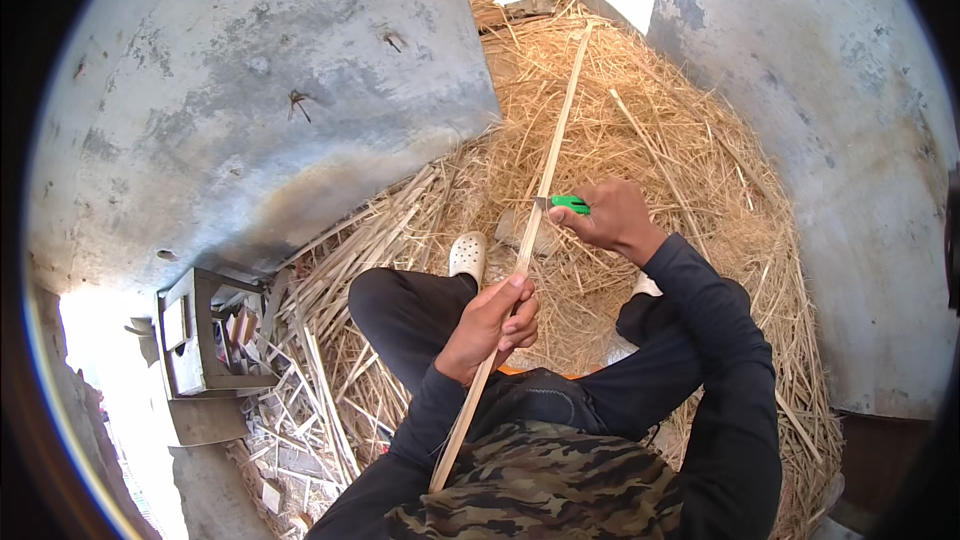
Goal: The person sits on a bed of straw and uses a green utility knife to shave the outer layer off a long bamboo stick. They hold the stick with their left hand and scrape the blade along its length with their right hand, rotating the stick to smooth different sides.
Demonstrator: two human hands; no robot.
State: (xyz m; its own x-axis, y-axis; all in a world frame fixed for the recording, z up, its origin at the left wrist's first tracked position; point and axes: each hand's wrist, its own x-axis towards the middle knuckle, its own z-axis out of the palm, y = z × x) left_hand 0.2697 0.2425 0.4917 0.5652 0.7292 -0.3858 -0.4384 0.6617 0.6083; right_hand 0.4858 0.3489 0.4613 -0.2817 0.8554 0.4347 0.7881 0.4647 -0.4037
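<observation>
Well off walls (820,190), green knife (569,204), blade (541,203) at edge of pale strip (560,130)

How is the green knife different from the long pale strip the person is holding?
The green knife is short, while the long pale strip stretches from near the lap out over the straw.
The knife has a bright green handle and a darker blade; the strip is pale tan.
The knife is in the right hand, the strip in the left hand.
Both are being held.
</observation>
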